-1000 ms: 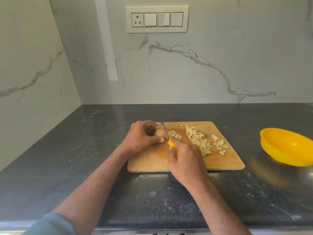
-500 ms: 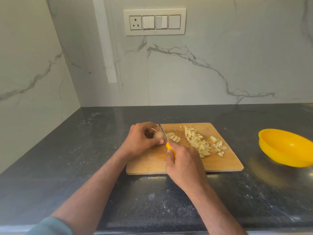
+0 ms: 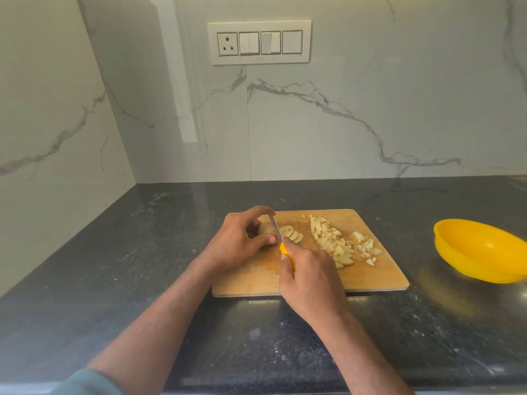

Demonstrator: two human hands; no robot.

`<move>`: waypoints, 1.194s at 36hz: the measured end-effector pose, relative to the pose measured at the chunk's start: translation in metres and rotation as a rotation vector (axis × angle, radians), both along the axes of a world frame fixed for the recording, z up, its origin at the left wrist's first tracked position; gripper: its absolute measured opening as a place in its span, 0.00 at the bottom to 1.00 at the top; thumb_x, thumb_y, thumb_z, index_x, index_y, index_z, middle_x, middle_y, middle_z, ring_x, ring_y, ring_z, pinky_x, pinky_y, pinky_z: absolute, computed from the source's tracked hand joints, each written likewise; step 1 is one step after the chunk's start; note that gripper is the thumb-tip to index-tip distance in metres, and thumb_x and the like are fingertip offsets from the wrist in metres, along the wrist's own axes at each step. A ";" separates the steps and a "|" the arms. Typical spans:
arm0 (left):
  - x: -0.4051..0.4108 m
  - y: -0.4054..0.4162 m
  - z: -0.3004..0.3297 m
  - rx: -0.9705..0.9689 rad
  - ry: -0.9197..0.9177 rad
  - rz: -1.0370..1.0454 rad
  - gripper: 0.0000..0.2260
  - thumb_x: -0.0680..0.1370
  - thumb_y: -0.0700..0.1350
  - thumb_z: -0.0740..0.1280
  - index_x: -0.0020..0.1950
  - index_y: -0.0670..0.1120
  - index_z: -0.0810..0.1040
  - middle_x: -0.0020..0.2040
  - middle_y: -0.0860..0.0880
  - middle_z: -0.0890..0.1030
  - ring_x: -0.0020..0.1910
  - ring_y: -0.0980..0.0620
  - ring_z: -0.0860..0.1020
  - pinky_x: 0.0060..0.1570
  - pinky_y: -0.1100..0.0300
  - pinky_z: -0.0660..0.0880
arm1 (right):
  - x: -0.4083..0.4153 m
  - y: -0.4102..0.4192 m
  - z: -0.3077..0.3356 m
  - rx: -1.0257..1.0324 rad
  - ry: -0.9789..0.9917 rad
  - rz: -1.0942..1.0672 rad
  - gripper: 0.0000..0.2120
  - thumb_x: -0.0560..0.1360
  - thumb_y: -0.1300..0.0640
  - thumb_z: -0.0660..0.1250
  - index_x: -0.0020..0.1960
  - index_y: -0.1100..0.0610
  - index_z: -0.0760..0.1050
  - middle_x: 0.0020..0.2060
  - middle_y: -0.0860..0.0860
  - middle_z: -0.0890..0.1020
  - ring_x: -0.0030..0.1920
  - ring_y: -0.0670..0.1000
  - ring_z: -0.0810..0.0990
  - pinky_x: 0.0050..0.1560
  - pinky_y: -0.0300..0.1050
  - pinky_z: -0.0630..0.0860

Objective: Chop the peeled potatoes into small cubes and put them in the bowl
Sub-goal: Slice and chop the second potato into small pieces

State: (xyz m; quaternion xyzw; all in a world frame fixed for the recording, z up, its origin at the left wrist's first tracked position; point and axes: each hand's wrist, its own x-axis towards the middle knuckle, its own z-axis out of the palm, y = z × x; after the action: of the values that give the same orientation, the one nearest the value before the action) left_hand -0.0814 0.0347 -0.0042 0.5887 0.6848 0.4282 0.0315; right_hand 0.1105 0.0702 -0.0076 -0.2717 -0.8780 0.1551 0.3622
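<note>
On the wooden cutting board [image 3: 379, 276] my left hand [image 3: 236, 243] grips a peeled potato [image 3: 265, 228], fingers curled over it. My right hand [image 3: 309, 280] holds a knife with a yellow handle [image 3: 286, 252]; its blade [image 3: 275, 226] stands in the potato's right end. A few cut slices [image 3: 291, 234] lie just right of the blade. A heap of small potato cubes [image 3: 339, 243] is spread over the board's right half. The yellow bowl [image 3: 484, 252] stands on the counter right of the board; nothing shows inside it.
The dark stone counter [image 3: 142, 252] runs into a corner with marble walls at the left and back. A switch and socket panel [image 3: 259, 42] is on the back wall above the board.
The knife has cut further slices off the potato, and the slices beside the blade have grown. Both hands stay in place; the view has shifted slightly.
</note>
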 end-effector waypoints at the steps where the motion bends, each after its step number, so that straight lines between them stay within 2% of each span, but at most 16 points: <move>1: 0.000 0.000 0.000 -0.002 0.002 0.003 0.22 0.73 0.48 0.79 0.65 0.55 0.78 0.45 0.45 0.81 0.45 0.49 0.80 0.49 0.58 0.79 | 0.000 0.000 0.000 0.004 0.000 0.008 0.21 0.80 0.52 0.61 0.73 0.53 0.72 0.42 0.51 0.85 0.35 0.48 0.77 0.38 0.40 0.77; 6: -0.005 0.000 -0.003 -0.002 -0.047 0.036 0.23 0.72 0.50 0.80 0.64 0.57 0.77 0.46 0.50 0.82 0.46 0.56 0.82 0.50 0.64 0.80 | 0.002 -0.003 0.003 -0.010 0.001 0.014 0.21 0.80 0.53 0.61 0.72 0.54 0.73 0.40 0.52 0.85 0.33 0.48 0.75 0.37 0.39 0.74; 9: -0.005 0.000 -0.001 -0.001 -0.072 0.063 0.24 0.70 0.50 0.81 0.63 0.53 0.78 0.47 0.52 0.83 0.46 0.58 0.82 0.48 0.68 0.79 | 0.002 -0.003 0.006 -0.021 0.009 -0.024 0.20 0.80 0.55 0.62 0.71 0.55 0.74 0.35 0.51 0.84 0.30 0.48 0.75 0.34 0.41 0.76; 12: -0.005 0.002 -0.001 -0.005 -0.061 0.091 0.21 0.69 0.49 0.82 0.58 0.48 0.82 0.46 0.52 0.84 0.46 0.57 0.82 0.47 0.64 0.80 | 0.004 -0.002 0.007 -0.041 0.008 -0.046 0.20 0.80 0.55 0.62 0.71 0.55 0.75 0.33 0.51 0.83 0.29 0.49 0.76 0.33 0.44 0.79; 15: -0.006 0.003 -0.001 -0.012 -0.061 0.092 0.18 0.68 0.50 0.83 0.54 0.48 0.84 0.45 0.53 0.84 0.46 0.57 0.82 0.47 0.60 0.81 | 0.003 -0.002 0.006 -0.044 0.012 -0.033 0.20 0.80 0.55 0.62 0.71 0.55 0.74 0.36 0.51 0.84 0.30 0.47 0.74 0.33 0.39 0.75; 23: -0.005 0.002 0.000 -0.019 -0.068 0.100 0.17 0.69 0.50 0.82 0.54 0.48 0.84 0.45 0.54 0.84 0.46 0.57 0.82 0.48 0.59 0.81 | 0.001 -0.003 0.004 -0.009 0.007 0.001 0.19 0.80 0.54 0.62 0.71 0.56 0.75 0.43 0.52 0.86 0.35 0.45 0.71 0.42 0.35 0.70; 30: -0.003 0.001 0.000 -0.020 -0.061 0.125 0.16 0.69 0.50 0.82 0.53 0.48 0.84 0.45 0.54 0.84 0.45 0.57 0.82 0.48 0.59 0.81 | 0.000 -0.003 0.003 -0.010 -0.010 0.012 0.19 0.80 0.55 0.63 0.71 0.56 0.75 0.43 0.52 0.86 0.33 0.46 0.72 0.37 0.34 0.69; 35: 0.002 0.001 0.001 0.004 -0.029 0.125 0.17 0.71 0.48 0.81 0.56 0.44 0.84 0.48 0.53 0.85 0.47 0.58 0.83 0.48 0.62 0.82 | 0.001 -0.004 0.003 -0.024 -0.028 0.038 0.20 0.81 0.54 0.62 0.72 0.56 0.73 0.39 0.52 0.85 0.30 0.46 0.73 0.29 0.29 0.60; 39: 0.000 0.000 0.001 0.005 -0.030 0.112 0.15 0.71 0.47 0.80 0.55 0.45 0.85 0.47 0.53 0.85 0.46 0.59 0.83 0.49 0.60 0.82 | 0.000 -0.002 0.002 -0.022 -0.059 0.033 0.21 0.81 0.54 0.60 0.73 0.55 0.72 0.38 0.51 0.84 0.31 0.47 0.75 0.29 0.32 0.64; 43: 0.000 0.000 0.002 0.014 -0.037 0.104 0.19 0.71 0.46 0.81 0.60 0.47 0.82 0.50 0.50 0.85 0.48 0.57 0.83 0.50 0.64 0.81 | -0.001 -0.001 0.002 -0.013 -0.096 0.028 0.21 0.82 0.54 0.60 0.73 0.55 0.71 0.35 0.50 0.82 0.31 0.47 0.74 0.29 0.34 0.66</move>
State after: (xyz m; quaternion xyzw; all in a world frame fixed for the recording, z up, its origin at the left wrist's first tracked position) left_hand -0.0817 0.0343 -0.0026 0.5444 0.7110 0.4449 0.0177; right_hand 0.1098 0.0688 -0.0054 -0.2689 -0.8972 0.1527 0.3154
